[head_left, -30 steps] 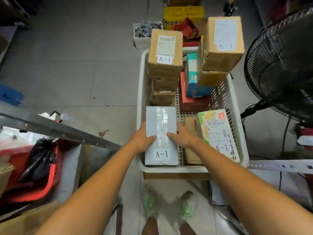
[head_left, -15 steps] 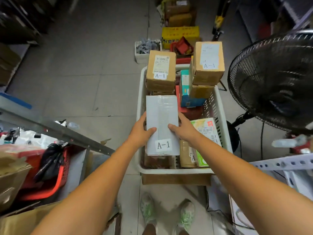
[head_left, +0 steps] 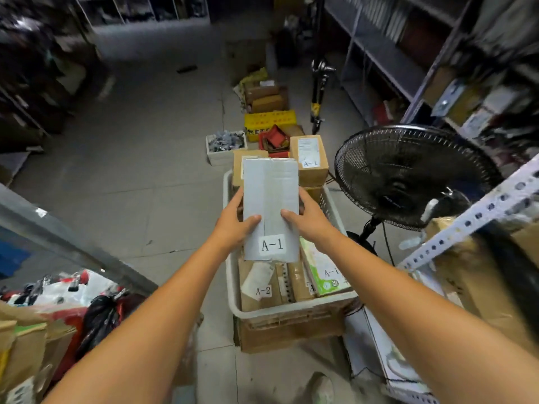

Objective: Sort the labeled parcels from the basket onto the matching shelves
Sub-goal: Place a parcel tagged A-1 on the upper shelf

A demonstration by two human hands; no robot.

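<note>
Both hands, my left hand point(head_left: 235, 226) and right hand point(head_left: 309, 222), grip the white A-1 parcel point(head_left: 271, 196) | it's now lifted clear of the basket point(head_left: 232, 275) | next, I reckon, the A-1 shelf.

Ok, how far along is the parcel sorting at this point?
Early, by the look of it. Done: nothing I can confirm; the shelves are too blurred to read. In hand: the left hand and right hand grip a grey A-1 parcel above the basket. Left: several parcels remain in it, including a brown A-2 parcel, a green A-1 parcel and a brown A-1 box at the far end.
</note>
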